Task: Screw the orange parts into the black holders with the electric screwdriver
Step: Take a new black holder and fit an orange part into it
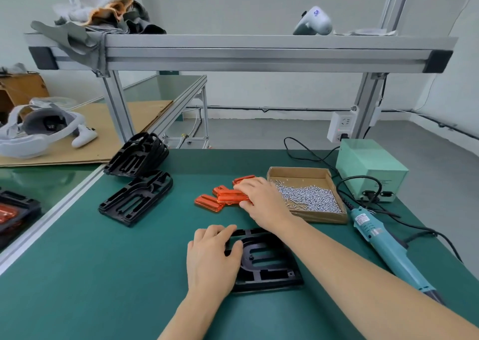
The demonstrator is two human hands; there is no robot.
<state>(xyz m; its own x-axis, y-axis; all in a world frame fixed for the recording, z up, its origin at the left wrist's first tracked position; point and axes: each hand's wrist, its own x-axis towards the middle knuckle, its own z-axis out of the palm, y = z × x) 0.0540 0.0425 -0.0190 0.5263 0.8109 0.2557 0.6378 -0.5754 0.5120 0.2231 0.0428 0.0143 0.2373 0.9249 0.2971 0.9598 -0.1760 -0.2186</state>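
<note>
A black holder (269,264) lies flat on the green mat in front of me. My left hand (212,259) grips its left edge, thumb on top of the frame. Beyond it lies a small pile of orange parts (220,198). My right hand (264,199) reaches over the pile's right end and its fingers curl round one orange part. The teal electric screwdriver (383,246) lies on the mat at the right, untouched, its cord trailing back. A cardboard tray of silver screws (311,198) sits just right of my right hand.
Two stacks of spare black holders (137,197) (140,155) stand at the left of the mat. A pale green power box (370,171) sits at the back right. An aluminium frame beam (233,52) crosses overhead. A headset (39,130) rests on the neighbouring table.
</note>
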